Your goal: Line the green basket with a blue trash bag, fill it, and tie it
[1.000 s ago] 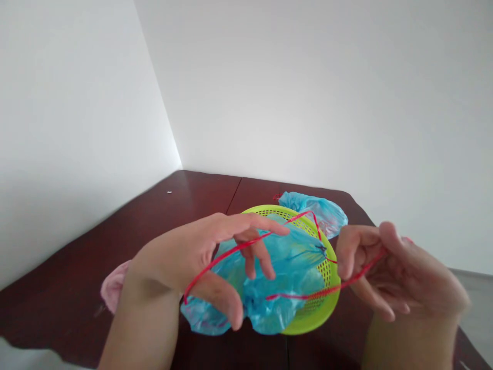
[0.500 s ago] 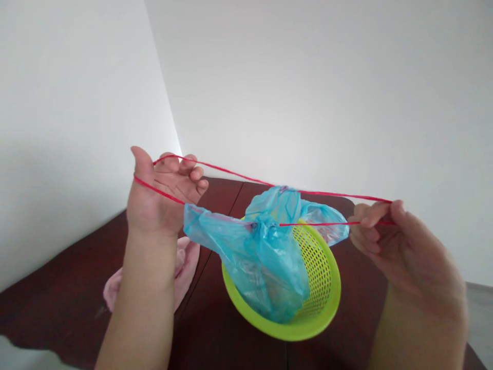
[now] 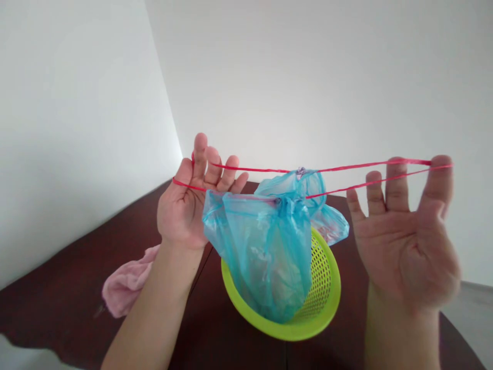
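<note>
A translucent blue drawstring bag (image 3: 265,246) is held up by its red drawstring (image 3: 354,167), its lower part hanging inside a lime-green basket (image 3: 327,267). The cord is stretched taut in two lines between my hands. On my left hand (image 3: 185,205), palm up and fingers apart, the cord loops round the thumb side. My right hand (image 3: 404,241) has its palm facing me and fingers stretched upward. Here the loop passes round the raised fingers near their tips, with no finger closed on it. The bag's rim is gathered along the cord.
Under the basket is a dark red-brown table (image 3: 223,334). A crumpled pink cloth (image 3: 127,288) lies left of the basket, partly behind my left forearm. Another blue plastic piece with something inside (image 3: 331,226) lies behind the basket. White walls (image 3: 308,77) stand behind the table.
My right hand has gone from pinching the cord to open, stretched fingers with the loop round them. My left hand has moved right and slightly up, and the bag's rim has risen.
</note>
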